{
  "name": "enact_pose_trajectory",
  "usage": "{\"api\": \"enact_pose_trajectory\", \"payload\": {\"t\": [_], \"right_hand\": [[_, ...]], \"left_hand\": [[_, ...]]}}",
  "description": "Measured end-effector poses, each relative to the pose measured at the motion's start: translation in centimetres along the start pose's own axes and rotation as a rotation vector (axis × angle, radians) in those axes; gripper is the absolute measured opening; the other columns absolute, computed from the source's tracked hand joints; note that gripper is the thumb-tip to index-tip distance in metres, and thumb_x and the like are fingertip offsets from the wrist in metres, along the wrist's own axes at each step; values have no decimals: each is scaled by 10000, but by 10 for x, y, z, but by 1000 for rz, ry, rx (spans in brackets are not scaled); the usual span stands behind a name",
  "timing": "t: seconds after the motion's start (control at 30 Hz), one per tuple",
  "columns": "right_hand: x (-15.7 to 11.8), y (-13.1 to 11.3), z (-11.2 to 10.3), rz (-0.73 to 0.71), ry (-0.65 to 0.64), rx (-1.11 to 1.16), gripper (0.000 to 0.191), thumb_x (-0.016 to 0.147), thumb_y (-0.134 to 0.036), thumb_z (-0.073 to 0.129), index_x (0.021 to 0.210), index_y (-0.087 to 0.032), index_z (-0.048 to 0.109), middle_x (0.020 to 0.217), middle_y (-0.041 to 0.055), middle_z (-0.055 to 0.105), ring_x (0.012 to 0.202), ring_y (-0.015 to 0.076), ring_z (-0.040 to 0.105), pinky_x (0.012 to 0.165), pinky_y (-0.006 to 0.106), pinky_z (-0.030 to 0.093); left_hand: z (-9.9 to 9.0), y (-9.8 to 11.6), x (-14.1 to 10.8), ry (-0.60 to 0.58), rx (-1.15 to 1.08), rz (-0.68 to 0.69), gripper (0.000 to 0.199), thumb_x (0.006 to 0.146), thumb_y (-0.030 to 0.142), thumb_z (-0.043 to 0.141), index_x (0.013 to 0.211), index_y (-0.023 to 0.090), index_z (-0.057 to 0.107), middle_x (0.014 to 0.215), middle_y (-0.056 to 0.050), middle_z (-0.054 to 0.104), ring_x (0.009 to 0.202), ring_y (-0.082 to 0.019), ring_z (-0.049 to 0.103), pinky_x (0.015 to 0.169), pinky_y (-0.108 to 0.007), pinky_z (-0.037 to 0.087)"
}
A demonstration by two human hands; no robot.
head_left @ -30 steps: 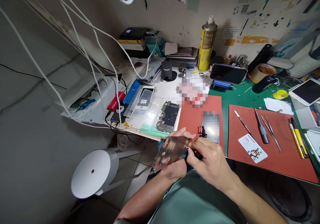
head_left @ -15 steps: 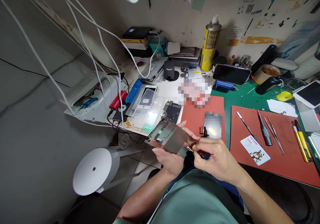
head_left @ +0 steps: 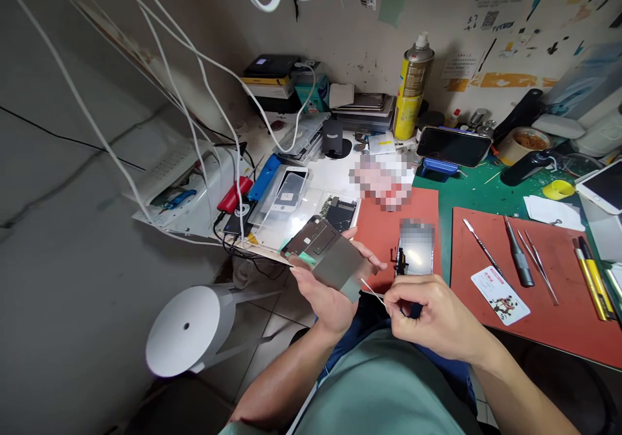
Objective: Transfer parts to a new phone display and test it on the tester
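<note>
Item, left hand [head_left: 333, 302]: mine, thumb along one edge and fingers beyond the other, cradling the panel. Item, panel [head_left: 335, 263]: thin, dull grey, tilted, held up off the desk near its front edge; darker markings at the far end. Item, right hand [head_left: 430, 312]: mine, thumb and fingertips closed in a pinch on the white piece. Item, white piece [head_left: 373, 292]: slim, its free end at the panel's near corner; I cannot tell whether they touch.

Item, screen [head_left: 420, 257]: on the left red mat [head_left: 379, 227], just beyond my right hand, its upper part blurred.

Right red mat [head_left: 564, 331], from left to right: one metal pick [head_left: 483, 248]; one card [head_left: 500, 295], lying below it; one screwdriver [head_left: 519, 260]; one pair of tweezers [head_left: 547, 281]; yellow pens [head_left: 597, 282], near the right side.

Behind, on the green mat [head_left: 447, 195]: one black-faced phone [head_left: 454, 146], propped sideways on a blue stand [head_left: 440, 168]. Upright near the wall: one yellow can [head_left: 413, 91].
</note>
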State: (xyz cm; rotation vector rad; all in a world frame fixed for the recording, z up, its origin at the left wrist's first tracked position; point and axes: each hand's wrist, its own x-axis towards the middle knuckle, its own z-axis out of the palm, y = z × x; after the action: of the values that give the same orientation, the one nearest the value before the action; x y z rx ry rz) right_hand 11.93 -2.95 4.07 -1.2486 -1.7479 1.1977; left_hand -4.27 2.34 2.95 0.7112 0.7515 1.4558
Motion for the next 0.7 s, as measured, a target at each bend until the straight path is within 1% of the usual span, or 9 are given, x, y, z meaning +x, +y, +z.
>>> {"api": "enact_pose_trajectory", "payload": {"t": [0.13,0.23,0.3,0.4,0.5,0.57,0.63,0.7], "right_hand": [[-6,1,-3,41,-35,33,178,784,-65,556,718,-214,628,702,-46,566,635,104,432,596,277,334],[-9,2,-4,75,-23,103,185,821,-73,583,784,-223,685,755,-33,626,674,114,502,620,266,392],[-10,2,-4,89,26,140,171,889,-115,606,867,-231,729,802,-17,661,713,125,545,632,262,422],[-10,5,1,92,105,190,144,988,-234,630,981,-238,774,863,11,707,748,139,605,649,267,470],[-11,9,8,99,162,365,204,1022,-279,626,1139,-248,790,990,47,766,826,160,701,750,291,572],[-11,12,12,98,214,501,253,1022,-279,637,1228,-251,781,991,52,780,812,160,729,778,303,616],[-12,12,14,100,289,574,236,1012,-291,678,1210,-244,796,940,47,788,755,151,733,752,293,638],[-15,11,14,121,359,580,172,994,-316,733,1111,-235,829,901,52,805,736,157,748,730,283,656]], "left_hand": [[0,2,3,18,-3,15,850,910,932,405,1158,196,749,811,-75,752,699,-261,721,646,-426,649],[1,4,6,39,-13,1,835,921,917,404,1150,190,746,796,-72,742,685,-255,713,622,-414,649],[2,4,8,48,-22,-22,832,923,912,403,1144,187,745,783,-72,737,676,-252,709,607,-407,647],[2,4,8,51,-23,-48,828,917,911,415,1147,186,742,775,-71,736,663,-253,705,596,-411,646],[1,4,6,34,-33,-52,834,928,908,396,1152,180,736,779,-75,736,669,-255,704,599,-415,649],[2,4,5,23,-51,-59,845,941,905,365,1156,176,733,778,-75,732,674,-254,704,605,-423,652],[3,5,4,28,-62,-79,839,953,895,354,1164,175,731,774,-71,728,673,-250,701,609,-428,656],[5,7,3,39,-60,-113,814,965,875,361,1161,177,730,763,-65,722,667,-244,696,608,-430,658]]}}
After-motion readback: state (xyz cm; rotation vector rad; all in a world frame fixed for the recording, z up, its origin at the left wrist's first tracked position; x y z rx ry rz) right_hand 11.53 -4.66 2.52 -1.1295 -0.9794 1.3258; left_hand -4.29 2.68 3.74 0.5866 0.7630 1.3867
